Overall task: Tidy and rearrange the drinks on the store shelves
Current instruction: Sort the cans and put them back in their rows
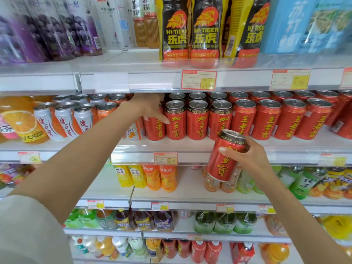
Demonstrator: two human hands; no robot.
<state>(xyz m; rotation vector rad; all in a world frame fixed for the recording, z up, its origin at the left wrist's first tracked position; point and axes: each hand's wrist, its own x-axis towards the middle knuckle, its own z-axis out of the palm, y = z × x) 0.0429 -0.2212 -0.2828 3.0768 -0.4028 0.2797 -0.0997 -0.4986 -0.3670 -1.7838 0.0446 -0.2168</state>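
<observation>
Now right grip (249, 157) holds tilted can (222, 161); left grip (148, 107) clasps shelf-edge can (154, 130).

free: bare shelf (190, 183) below | blocked: packed cans (198, 121), apparently touching

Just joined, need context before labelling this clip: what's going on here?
A person is sorting canned drinks on a store shelf. The right hand holds a black-rimmed red can, tilted, out in front of the shelf edge and just below the row of matching cans. The left hand reaches into the same shelf and lies over the top of the leftmost red can; whether it grips that can is unclear. The held can is not yet placed.
</observation>
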